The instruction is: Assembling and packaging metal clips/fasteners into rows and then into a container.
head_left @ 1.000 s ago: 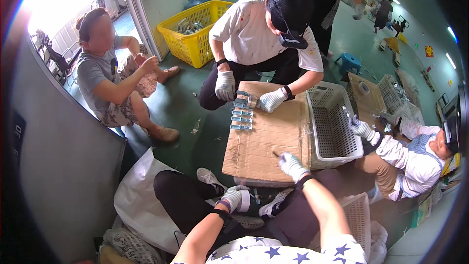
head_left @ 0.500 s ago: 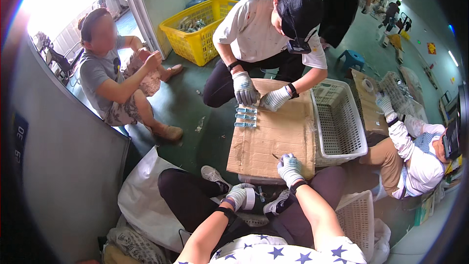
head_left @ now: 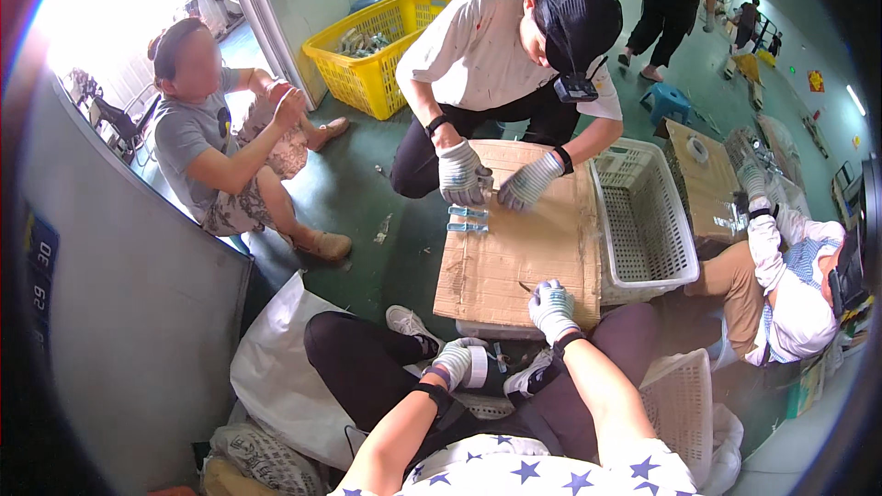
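My left hand [head_left: 453, 361], in a striped work glove, is low between my knees, closed on a small white rectangular piece [head_left: 477, 366] whose kind I cannot make out. My right hand [head_left: 552, 309], gloved too, is at the near edge of a cardboard sheet [head_left: 496, 280]; its fingers pinch a thin dark stick-like tool [head_left: 525, 287] pointing away to the left. Two blue clip-like pieces [head_left: 468, 227] lie at the sheet's far left. Just beyond them, a co-worker's gloved hands [head_left: 525, 183] work close together, a small piece between them.
A white plastic basket [head_left: 648, 289] stands right of the cardboard, another [head_left: 678, 395] by my right leg. A yellow crate [head_left: 354, 83] with loose parts is behind the co-worker. One person sits at left, another works at right. A white sack [head_left: 285, 358] lies at my left.
One of three blue pieces on the cardboard is gone from its place beside the co-worker's hands. My left hand has turned the white piece slightly. A person walking at the back has moved.
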The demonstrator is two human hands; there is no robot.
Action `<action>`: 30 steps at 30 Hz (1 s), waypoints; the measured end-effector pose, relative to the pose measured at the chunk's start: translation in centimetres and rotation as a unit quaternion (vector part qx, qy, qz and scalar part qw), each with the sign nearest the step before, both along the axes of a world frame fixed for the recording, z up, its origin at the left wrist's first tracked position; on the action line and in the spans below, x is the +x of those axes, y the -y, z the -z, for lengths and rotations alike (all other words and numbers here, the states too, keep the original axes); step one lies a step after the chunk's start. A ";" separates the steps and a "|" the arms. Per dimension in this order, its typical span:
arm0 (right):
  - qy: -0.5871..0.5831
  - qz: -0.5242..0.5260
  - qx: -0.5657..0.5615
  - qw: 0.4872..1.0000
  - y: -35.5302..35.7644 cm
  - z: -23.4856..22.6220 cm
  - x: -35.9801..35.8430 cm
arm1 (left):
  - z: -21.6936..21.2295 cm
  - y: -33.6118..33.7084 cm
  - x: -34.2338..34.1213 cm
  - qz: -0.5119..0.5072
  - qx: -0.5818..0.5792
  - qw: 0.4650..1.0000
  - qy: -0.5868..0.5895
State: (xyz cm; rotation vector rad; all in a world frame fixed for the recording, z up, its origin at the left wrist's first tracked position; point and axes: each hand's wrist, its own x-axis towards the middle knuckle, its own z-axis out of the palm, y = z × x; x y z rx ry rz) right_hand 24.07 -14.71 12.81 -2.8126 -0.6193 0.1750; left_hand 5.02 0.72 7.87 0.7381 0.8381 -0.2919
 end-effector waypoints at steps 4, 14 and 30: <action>0.008 -0.004 -0.003 1.000 -0.1 0.1 0.2 | 0.0 -0.1 0.3 -0.025 -0.046 0.998 -0.040; 0.005 -0.006 -0.001 1.000 -0.1 -0.3 0.1 | -1.2 0.7 0.2 -0.009 0.021 0.999 -0.026; 0.038 -0.025 0.069 0.997 -0.7 -0.9 -0.2 | 1.5 -1.1 -0.9 0.017 -0.031 0.998 0.043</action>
